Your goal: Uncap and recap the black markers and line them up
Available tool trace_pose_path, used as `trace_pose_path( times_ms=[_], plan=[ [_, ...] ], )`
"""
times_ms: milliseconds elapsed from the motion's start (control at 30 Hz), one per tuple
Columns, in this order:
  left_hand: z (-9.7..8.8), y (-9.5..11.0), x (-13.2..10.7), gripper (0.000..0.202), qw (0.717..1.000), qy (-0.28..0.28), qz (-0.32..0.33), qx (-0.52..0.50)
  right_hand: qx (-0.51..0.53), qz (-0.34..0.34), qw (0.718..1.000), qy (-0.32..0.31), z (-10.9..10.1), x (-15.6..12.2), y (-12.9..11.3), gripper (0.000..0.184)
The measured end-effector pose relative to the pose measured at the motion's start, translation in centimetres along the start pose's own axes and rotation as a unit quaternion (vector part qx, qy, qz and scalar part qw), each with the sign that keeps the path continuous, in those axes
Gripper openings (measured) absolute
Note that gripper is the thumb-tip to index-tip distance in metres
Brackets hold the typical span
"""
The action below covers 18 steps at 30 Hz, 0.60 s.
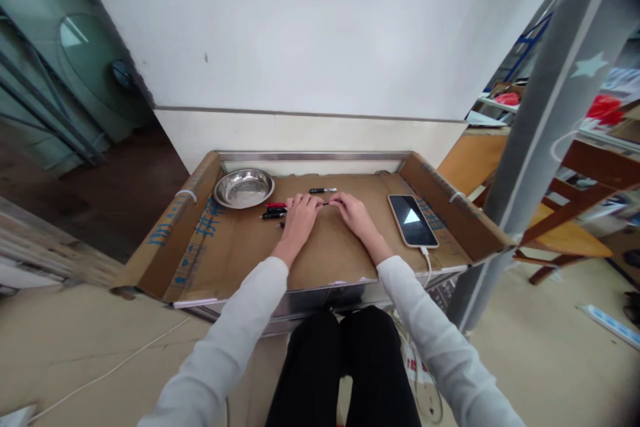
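Observation:
Both my hands rest on a cardboard-covered table (pixel 325 253). My left hand (pixel 300 213) has its fingers curled over the near end of a thin dark pen part (pixel 324 203). My right hand (pixel 353 210) pinches the other end of that same slim piece. A black pen (pixel 323 190) with a silver tip lies just beyond the hands. To the left of my left hand lie a red pen (pixel 276 205) and a black pen (pixel 273 215), side by side.
A shallow steel bowl (pixel 244 187) stands at the back left. A phone (pixel 413 220) with a lit screen lies at the right, its white cable (pixel 429 263) running off the front edge. Cardboard flaps rise on both sides. A grey post (pixel 540 127) stands at right.

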<state>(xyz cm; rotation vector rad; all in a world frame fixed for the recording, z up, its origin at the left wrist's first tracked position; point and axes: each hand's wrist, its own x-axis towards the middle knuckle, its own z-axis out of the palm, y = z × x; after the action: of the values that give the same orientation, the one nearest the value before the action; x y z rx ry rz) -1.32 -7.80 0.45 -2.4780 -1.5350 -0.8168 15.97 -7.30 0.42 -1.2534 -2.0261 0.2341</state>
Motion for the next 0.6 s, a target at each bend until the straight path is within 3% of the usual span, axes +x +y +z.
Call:
trace_pose_path(
  times_ms=[200,367,467,600],
  plan=[
    [0.5,-0.3,0.0,0.024,0.994,0.040,0.027,-0.095,0.064,0.004,0.998,0.020,0.5,0.1,0.5,0.021],
    [0.6,-0.2,-0.1,0.017,0.972,0.065,0.042,-0.223,0.110,-0.043,0.993,0.009,0.7,0.1,0.4,0.018],
    [0.6,-0.2,-0.1,0.014,0.954,0.072,0.016,-0.289,0.096,-0.070,0.993,-0.005,0.6,0.0,-0.1,0.020],
    [0.5,-0.3,-0.5,0.013,0.949,0.082,-0.031,-0.302,0.041,-0.103,0.993,-0.042,0.4,-0.2,-0.6,0.022]
  ],
)
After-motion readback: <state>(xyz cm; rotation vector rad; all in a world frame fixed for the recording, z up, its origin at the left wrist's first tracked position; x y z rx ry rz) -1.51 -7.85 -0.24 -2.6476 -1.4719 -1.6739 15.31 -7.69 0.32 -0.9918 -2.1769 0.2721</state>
